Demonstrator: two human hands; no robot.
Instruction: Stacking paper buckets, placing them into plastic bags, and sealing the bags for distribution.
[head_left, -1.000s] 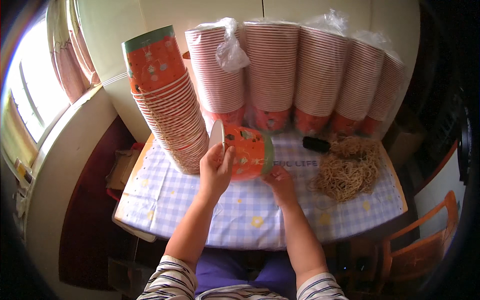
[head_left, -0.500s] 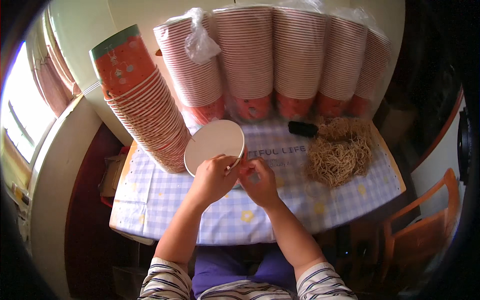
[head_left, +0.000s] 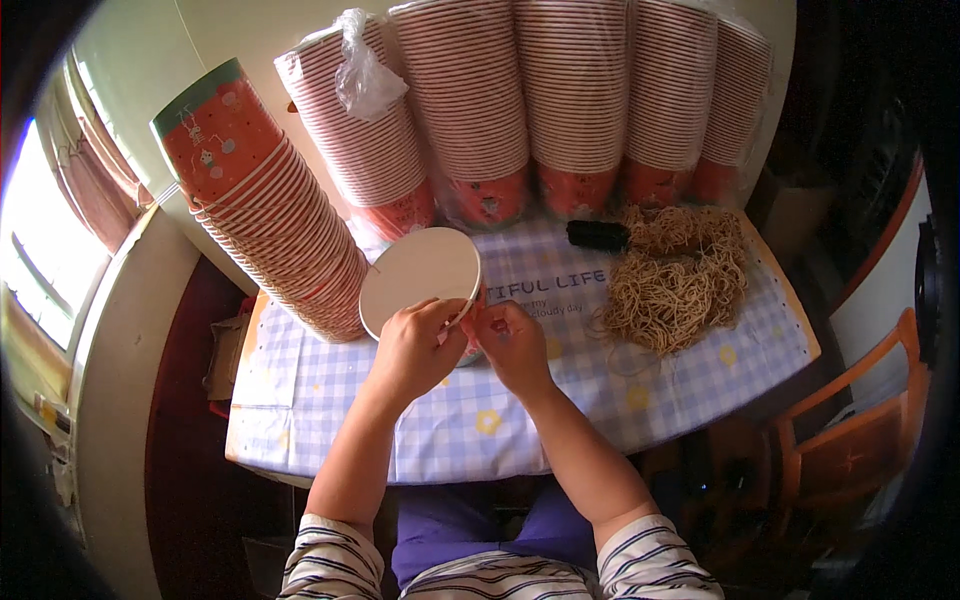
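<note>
A paper bucket (head_left: 420, 268) with a white inside and a red outer wall sits tilted on the table, its mouth toward me. My left hand (head_left: 418, 345) is closed on its near right rim, thumb outside. Against the red wall just below that rim, the fingers of my right hand (head_left: 512, 345) are pinched together. Whatever lies between them is too small or hidden to make out. To the bucket's left leans a tall stack of nested red paper buckets (head_left: 285, 235), the top one green at its base.
Several plastic-wrapped stacks of paper buckets (head_left: 460, 110) line the table's back. A tangled heap of tan cords (head_left: 670, 300) lies at the right, beside a black bundle end (head_left: 597, 235). A checked cloth (head_left: 560, 420) covers the table; a wooden chair (head_left: 850, 430) stands right.
The whole view has shifted slightly with my head. Both hands stay at the bucket's rim; my right fingers have changed their pose a little against its wall.
</note>
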